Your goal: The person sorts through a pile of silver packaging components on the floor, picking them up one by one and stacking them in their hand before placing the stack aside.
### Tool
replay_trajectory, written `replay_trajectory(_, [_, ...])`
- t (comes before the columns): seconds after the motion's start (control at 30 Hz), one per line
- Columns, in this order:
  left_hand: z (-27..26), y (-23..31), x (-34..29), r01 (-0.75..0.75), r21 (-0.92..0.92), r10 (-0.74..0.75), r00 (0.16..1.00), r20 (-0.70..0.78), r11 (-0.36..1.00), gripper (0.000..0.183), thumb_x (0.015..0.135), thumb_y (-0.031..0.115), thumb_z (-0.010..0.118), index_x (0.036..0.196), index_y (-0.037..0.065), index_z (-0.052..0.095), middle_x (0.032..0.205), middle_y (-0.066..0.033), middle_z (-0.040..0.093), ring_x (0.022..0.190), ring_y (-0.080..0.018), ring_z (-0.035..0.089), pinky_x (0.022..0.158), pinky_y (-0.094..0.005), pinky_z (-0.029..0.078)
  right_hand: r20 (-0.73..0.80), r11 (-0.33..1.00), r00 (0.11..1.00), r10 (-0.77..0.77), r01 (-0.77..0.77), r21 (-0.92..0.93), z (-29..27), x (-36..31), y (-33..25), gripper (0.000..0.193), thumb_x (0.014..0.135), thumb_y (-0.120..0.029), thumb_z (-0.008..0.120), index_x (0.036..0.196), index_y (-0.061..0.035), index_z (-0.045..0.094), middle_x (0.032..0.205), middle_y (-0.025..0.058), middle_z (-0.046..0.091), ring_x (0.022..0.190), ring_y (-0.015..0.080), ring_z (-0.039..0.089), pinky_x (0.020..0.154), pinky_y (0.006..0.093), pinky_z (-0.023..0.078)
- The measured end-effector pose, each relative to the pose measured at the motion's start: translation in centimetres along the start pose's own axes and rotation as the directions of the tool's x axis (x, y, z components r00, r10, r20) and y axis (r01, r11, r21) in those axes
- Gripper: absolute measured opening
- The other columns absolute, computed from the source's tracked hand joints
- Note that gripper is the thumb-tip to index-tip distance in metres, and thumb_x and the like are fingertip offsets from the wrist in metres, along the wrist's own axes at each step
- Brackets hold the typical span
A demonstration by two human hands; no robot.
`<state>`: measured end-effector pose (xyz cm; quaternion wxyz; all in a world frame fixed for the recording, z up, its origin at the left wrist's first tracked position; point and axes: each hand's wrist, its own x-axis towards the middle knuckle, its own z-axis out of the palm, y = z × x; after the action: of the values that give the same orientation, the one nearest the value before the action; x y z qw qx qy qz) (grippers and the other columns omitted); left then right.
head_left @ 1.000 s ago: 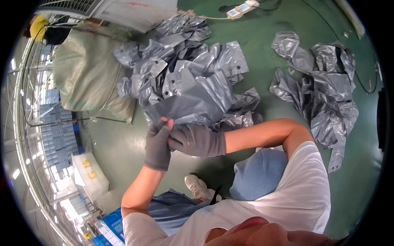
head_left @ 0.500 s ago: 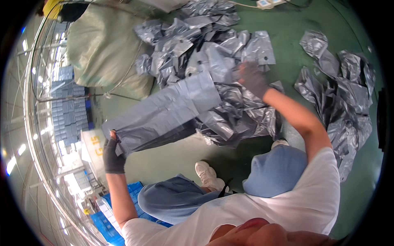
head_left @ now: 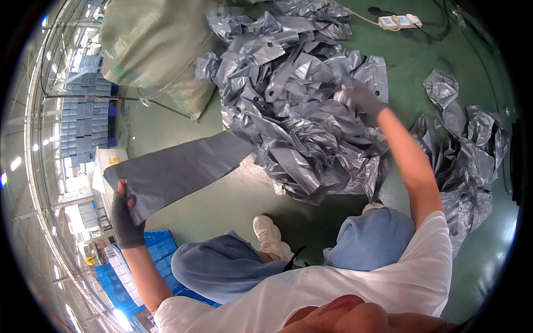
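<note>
My left hand (head_left: 127, 216), in a dark fingerless glove, grips one end of a flat, folded grey plastic bag (head_left: 180, 173), thumb on top. The bag slants up and right from the hand, its far end meeting the edge of a large heap of crumpled grey plastic bags (head_left: 300, 127). Small round holes show in some of the heaped bags. Over the heap's right side is my right hand (head_left: 361, 99), gloved the same way, with its fingertips at the plastic. Motion smears those fingers, and whether they pinch a bag is unclear.
A big pale woven sack (head_left: 161, 50) stands beyond the heap at left. More crumpled bags (head_left: 469, 155) lie at the right on the green floor (head_left: 400, 61). A white power strip (head_left: 400, 22) with cords is at the top. Blue crates (head_left: 158, 252) sit by my left arm.
My left hand has moved left and a little down, drawing the folded bag mostly off the heap. My right hand has shifted slightly right over the heap. The view has shifted too.
</note>
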<state>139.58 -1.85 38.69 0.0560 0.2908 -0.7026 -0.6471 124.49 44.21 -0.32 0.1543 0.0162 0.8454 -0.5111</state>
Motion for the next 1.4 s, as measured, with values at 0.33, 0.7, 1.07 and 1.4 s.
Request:
replay_trajectory(0.33, [5.4, -8.0, 2.3, 0.289, -0.066, -0.273, 0.945, 0.181, 0.955, 0.023, 0.089, 0.026, 0.052, 0.106, 0.012, 0.054, 0.067, -0.0002, 0.047, 0.058, -0.0089, 0.045, 0.053, -0.0239, 0.044, -0.487, 0.991, 0.873, -0.018, -0.049, -0.126, -1.0, -3.6, 2.7, 0.043, 0.084, -0.039, 0.053, 0.110, -0.0058, 0.048, 0.099, 0.0211, 0.057, 0.096, 0.0361, 0.054, 0.082, 0.0398, 0.042])
replay_trajectory(0.7, [7.4, -7.3, -0.3, 0.235, -0.051, -0.209, 0.929, 0.305, 0.971, 0.022, 0.091, 0.026, 0.048, 0.104, 0.008, 0.053, 0.072, -0.0042, 0.054, 0.064, -0.0107, 0.054, 0.054, -0.0227, 0.045, -0.834, 0.951, 0.530, -0.151, 0.307, 0.023, -8.4, -11.2, -15.4, 0.020, 0.083, -0.021, 0.061, 0.089, -0.0032, 0.057, 0.072, 0.0003, 0.053, 0.063, 0.0071, 0.045, 0.056, 0.0218, 0.036])
replay_trajectory(1.07, [16.2, -9.8, -4.3, 0.174, 0.032, -0.159, 0.792, 0.590, 0.984, 0.038, 0.088, 0.034, 0.055, 0.112, 0.005, 0.046, 0.096, -0.0038, 0.056, 0.081, -0.0109, 0.054, 0.071, -0.0251, 0.044, 0.029, 0.677, 0.677, -0.735, 0.736, -0.012, 6.9, -18.5, -24.3, 0.047, 0.076, -0.014, 0.060, 0.119, -0.0054, 0.045, 0.113, 0.0102, 0.049, 0.101, 0.0279, 0.050, 0.083, 0.0370, 0.041])
replay_trajectory(1.4, [14.6, -9.5, -4.5, 0.183, 0.116, -0.213, 0.901, 0.378, 0.976, 0.020, 0.087, 0.025, 0.057, 0.088, 0.005, 0.060, 0.076, -0.0005, 0.057, 0.061, -0.0081, 0.048, 0.056, -0.0219, 0.041, -0.311, 0.443, 0.400, -0.862, 0.893, -0.081, 6.3, -16.6, -21.8, 0.047, 0.075, -0.034, 0.063, 0.109, -0.0031, 0.052, 0.109, 0.0128, 0.051, 0.091, 0.0300, 0.053, 0.077, 0.0363, 0.042])
